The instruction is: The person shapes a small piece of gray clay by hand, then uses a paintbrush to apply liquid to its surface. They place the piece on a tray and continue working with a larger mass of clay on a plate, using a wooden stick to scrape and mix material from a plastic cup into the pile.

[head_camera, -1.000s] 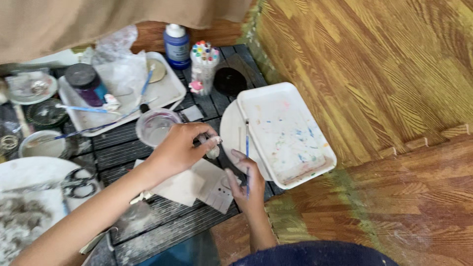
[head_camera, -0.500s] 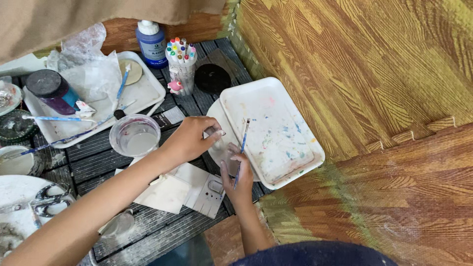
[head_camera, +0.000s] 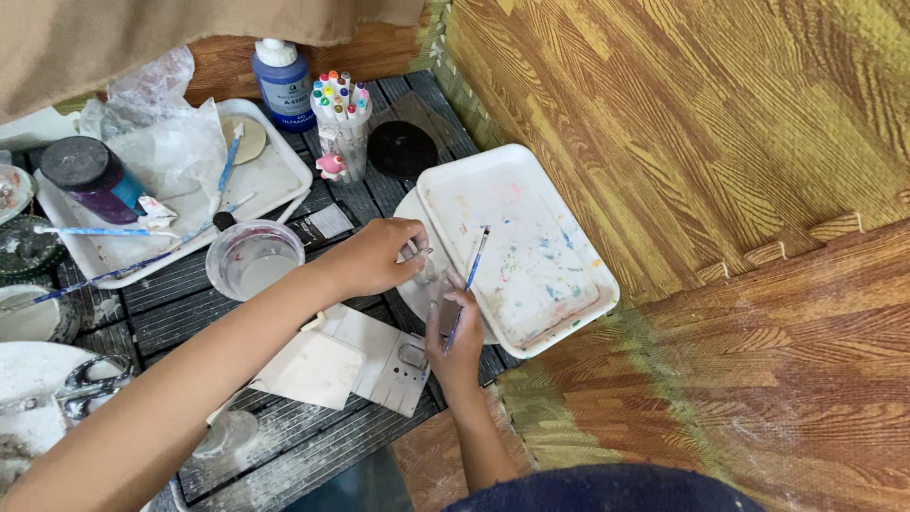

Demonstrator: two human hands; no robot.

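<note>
Right hand [head_camera: 455,337] is gripping a thin paintbrush [head_camera: 471,275], tip over the white tray [head_camera: 531,256]. Left hand [head_camera: 379,256] is pinching a small clear piece [head_camera: 424,270] at the tray's edge. Best kept steady, brush strokes light.

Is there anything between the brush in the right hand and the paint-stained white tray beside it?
Nothing visible. The right hand holds the thin brush upright at the near-left edge of the paint-stained white tray, its tip already over the tray. The left hand pinches a small item just left of the brush, not across it.
</note>
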